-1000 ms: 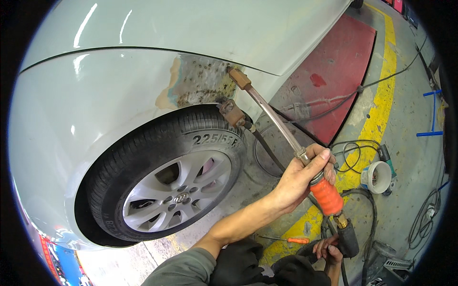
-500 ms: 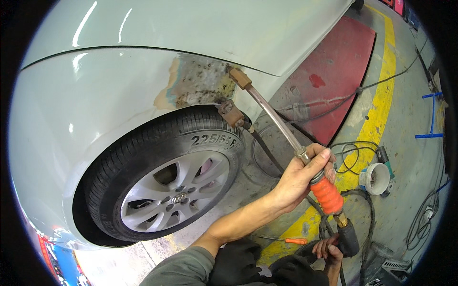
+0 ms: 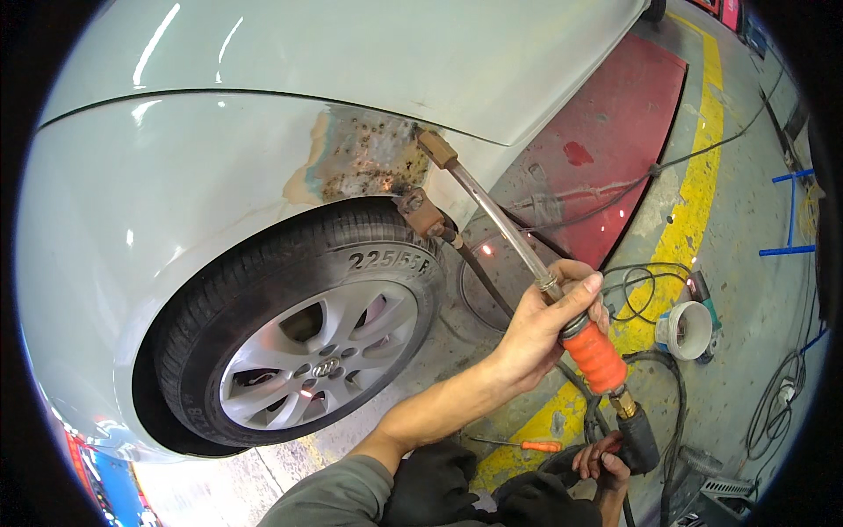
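Left hand (image 3: 546,323) wrapped around orange-gripped tool (image 3: 594,358), right hand (image 3: 606,465) curled beside black sleeve (image 3: 639,442)

From where I stand, the plainest marking is a line of big dark raised characters (image 3: 388,262), digits with a slash and a letter, moulded along the upper right sidewall of the black tyre (image 3: 263,283) on the pale car (image 3: 176,193). Smaller characters (image 3: 189,402) sit low on the left sidewall, too faint for me to read, and a round maker's emblem (image 3: 326,368) marks the hub of the silver wheel (image 3: 362,329).
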Motion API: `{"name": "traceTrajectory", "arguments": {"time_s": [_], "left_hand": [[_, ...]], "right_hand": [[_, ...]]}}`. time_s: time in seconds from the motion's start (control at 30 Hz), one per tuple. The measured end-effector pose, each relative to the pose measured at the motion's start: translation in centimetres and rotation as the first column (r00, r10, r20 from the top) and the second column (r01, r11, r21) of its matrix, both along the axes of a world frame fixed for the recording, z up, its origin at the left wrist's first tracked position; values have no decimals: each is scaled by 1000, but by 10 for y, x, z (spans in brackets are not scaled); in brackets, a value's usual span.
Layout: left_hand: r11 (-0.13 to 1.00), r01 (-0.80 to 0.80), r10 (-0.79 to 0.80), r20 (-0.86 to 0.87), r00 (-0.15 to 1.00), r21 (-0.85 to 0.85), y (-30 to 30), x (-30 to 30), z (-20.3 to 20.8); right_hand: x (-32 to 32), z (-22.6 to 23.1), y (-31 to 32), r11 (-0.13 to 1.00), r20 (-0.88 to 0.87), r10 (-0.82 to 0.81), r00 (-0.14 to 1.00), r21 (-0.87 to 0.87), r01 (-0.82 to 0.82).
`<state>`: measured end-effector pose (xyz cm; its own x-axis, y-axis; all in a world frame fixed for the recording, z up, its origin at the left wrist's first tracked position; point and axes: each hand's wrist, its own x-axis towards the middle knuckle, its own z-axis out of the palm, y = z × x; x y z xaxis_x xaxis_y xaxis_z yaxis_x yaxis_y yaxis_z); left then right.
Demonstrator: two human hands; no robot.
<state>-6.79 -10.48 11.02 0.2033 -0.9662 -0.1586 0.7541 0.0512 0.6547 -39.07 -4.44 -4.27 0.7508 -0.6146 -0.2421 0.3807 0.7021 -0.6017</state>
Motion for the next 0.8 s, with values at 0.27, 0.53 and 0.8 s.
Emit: {"name": "traceTrajectory", "arguments": {"time_s": [0.27,0.53,0.8], "left_hand": [[984,-178,178,-1,984,-18,-11,67,34],[999,43,-43,13,999,-18,11,-41,-24],[991,133,-132,-115,985,4,10,-35,-10]], "right_hand": [[2,5,-1,1000,36,-22,999,-3,22],[-41,-39,4,995,69,-78,995,-49,82],[-32,-7,20,988,-107,-73,992,-146,57]]}}
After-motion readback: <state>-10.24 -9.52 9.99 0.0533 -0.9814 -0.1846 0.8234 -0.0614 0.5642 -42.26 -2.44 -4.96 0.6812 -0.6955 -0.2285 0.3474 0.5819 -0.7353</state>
